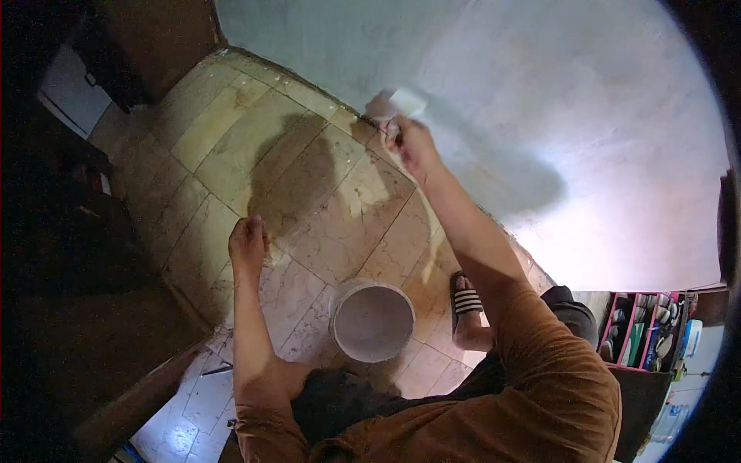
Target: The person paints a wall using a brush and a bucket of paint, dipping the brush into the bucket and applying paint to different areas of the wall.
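Observation:
My right hand [414, 144] grips a flat, pale hand tool [408, 102], blurred, perhaps a scraper or putty knife. Its blade is close to the lower part of the pale painted wall [521, 75], just above the floor edge; contact cannot be made out. Over the floor to the left, my left hand [249, 240] has its fingers curled in, and no object shows in it. Between my arms, near my body, a round white bucket [370, 283] stands on the floor with a pale greyish interior. What it contains is unclear.
Marble-look tiles [255, 139] cover the floor, with white specks along the wall's foot. My foot wears a striped black slide sandal [468, 301]. A pink-edged shoe rack [639, 330] stands at right. Dark furniture [104, 312] lines the left, and a whitish panel [75, 87] is beyond.

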`<act>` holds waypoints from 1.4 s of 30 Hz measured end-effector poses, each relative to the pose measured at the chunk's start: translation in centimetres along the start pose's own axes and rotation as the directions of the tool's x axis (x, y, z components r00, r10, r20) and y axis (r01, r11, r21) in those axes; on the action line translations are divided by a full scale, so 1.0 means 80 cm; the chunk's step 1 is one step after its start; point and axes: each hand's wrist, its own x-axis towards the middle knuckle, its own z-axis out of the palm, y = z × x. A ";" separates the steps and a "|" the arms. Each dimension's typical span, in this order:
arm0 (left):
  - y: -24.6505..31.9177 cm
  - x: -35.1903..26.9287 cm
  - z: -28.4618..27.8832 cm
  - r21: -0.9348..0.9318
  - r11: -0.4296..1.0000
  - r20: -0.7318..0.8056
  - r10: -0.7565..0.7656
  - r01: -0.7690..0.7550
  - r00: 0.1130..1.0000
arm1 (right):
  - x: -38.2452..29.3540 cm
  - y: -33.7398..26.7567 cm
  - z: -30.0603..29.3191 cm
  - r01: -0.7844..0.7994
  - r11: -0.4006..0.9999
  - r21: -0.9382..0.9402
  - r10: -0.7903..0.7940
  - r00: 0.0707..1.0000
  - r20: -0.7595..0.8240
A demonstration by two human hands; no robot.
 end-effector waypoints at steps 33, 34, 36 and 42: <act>-0.018 0.011 0.018 0.016 0.995 0.054 -0.099 0.098 0.994 | 0.004 -0.071 0.029 0.311 0.950 -0.029 -0.310 0.950 0.049; -0.014 0.011 0.021 0.047 0.997 0.050 -0.071 0.068 0.996 | 0.005 -0.058 0.022 0.287 0.958 -0.009 -0.285 0.955 0.083; -0.023 0.014 0.021 0.080 0.996 0.117 -0.040 0.031 0.992 | 0.009 -0.020 0.003 0.158 0.986 0.056 -0.159 0.987 0.020; -0.010 0.003 0.034 0.166 0.983 0.309 -0.129 0.081 0.942 | 0.035 0.037 -0.093 -0.154 0.976 0.153 0.174 0.976 -0.129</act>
